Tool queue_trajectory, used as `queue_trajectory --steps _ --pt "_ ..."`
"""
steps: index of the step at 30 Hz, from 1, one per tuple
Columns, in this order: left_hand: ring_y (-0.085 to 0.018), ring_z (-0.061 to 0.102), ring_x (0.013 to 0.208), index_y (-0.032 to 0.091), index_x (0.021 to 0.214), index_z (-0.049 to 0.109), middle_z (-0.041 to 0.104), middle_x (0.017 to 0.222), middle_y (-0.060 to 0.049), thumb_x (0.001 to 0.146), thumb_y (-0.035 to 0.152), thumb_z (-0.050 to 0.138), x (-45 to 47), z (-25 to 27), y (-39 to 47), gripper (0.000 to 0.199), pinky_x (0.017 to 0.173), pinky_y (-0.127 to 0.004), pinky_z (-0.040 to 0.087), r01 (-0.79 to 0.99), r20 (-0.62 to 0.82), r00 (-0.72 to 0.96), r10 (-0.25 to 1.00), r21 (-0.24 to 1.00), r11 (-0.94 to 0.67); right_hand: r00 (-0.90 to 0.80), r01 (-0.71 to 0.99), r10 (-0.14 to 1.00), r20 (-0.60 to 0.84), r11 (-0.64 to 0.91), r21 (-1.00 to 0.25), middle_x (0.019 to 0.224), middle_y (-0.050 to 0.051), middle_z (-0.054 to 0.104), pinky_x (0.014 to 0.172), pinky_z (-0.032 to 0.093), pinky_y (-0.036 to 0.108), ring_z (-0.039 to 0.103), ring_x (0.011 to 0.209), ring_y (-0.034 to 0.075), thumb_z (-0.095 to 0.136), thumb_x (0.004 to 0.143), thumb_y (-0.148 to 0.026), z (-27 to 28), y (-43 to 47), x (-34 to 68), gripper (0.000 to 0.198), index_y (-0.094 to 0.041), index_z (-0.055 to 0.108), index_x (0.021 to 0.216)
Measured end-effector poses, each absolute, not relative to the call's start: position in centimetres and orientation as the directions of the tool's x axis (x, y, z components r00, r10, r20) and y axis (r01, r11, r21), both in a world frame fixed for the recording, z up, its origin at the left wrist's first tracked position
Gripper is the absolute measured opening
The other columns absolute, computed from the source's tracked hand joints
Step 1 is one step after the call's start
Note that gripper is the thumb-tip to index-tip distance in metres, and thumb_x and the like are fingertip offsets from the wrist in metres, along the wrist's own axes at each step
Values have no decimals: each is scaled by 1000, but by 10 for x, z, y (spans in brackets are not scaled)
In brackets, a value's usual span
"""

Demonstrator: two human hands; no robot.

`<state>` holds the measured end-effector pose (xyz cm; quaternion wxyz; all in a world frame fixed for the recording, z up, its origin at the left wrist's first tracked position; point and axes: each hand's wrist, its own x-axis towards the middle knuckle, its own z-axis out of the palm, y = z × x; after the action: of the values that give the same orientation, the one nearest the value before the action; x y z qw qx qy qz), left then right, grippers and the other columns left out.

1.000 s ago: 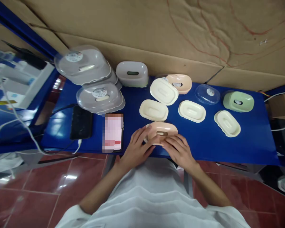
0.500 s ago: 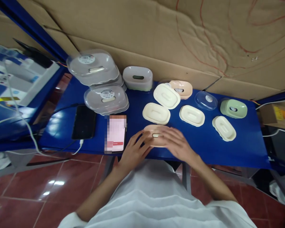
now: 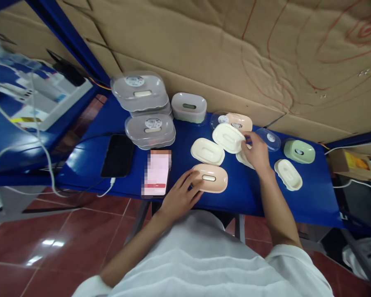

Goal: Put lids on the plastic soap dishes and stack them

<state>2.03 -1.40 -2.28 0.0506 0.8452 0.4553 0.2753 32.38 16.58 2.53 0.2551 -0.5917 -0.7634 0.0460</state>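
Observation:
A peach oval box (image 3: 214,185) with a slot in its top lies at the table's front edge. My left hand (image 3: 184,189) grips its left end, fingers over the top and thumb near the front side. Farther off, my right hand (image 3: 256,150) pinches the right edge of a cream oval tray (image 3: 228,137). That tray overlaps the area of a second peach box (image 3: 239,121) behind it. Another cream tray (image 3: 207,151) lies just to its left, and one more (image 3: 245,159) is partly hidden under my right hand. A further cream tray (image 3: 288,175) rests at the right.
Grey boxes under clear lids (image 3: 150,130) stand stacked at the back left, beside a grey box (image 3: 189,108). A green box (image 3: 299,152) and a clear lid (image 3: 268,139) are at the right. A lit phone (image 3: 157,173) and a dark, cabled phone (image 3: 117,156) lie left.
My right hand has left the front peach box and reached up to the cream tray, which has shifted slightly toward me. My left hand stays on the peach box. The view has turned a little.

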Motion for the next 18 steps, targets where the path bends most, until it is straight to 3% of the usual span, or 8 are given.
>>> queue_trajectory --steps 2,4,9,14,18 --pt "-36 56 147 15 134 69 63 148 -20 103 25 67 20 -23 -13 32 121 -52 55 743 420 440 793 325 -585 -147 921 933 328 250 -299 117 16 78 95 59 49 73 104 33 54 96 -27 33 163 335 31 -18 72 120" --pt "-36 56 146 14 133 70 63 149 -21 103 25 67 20 -24 -13 32 122 -52 55 743 418 446 791 320 -588 -146 934 918 368 251 -254 122 19 76 103 56 52 70 115 35 50 99 -27 42 167 336 33 -17 72 121" --pt "-35 57 147 15 134 70 64 149 -19 104 26 66 21 -24 -14 32 121 -53 56 747 412 436 800 329 -577 -261 933 916 304 321 -166 154 17 62 118 46 56 58 142 36 46 108 -41 58 198 294 47 -21 60 148" --pt "-35 54 150 18 135 70 62 151 -18 103 25 67 21 -23 -14 33 122 -53 55 749 403 396 825 377 -544 -316 948 949 7 316 -47 173 23 39 124 33 73 39 158 46 77 91 -41 42 224 256 90 -18 36 168" --pt "-37 53 151 16 135 68 62 150 -21 102 21 68 20 -23 -14 33 121 -54 55 719 429 396 812 406 -565 -334 935 942 36 336 -116 176 25 31 121 33 81 35 159 51 87 84 -34 33 223 265 106 -21 30 172"
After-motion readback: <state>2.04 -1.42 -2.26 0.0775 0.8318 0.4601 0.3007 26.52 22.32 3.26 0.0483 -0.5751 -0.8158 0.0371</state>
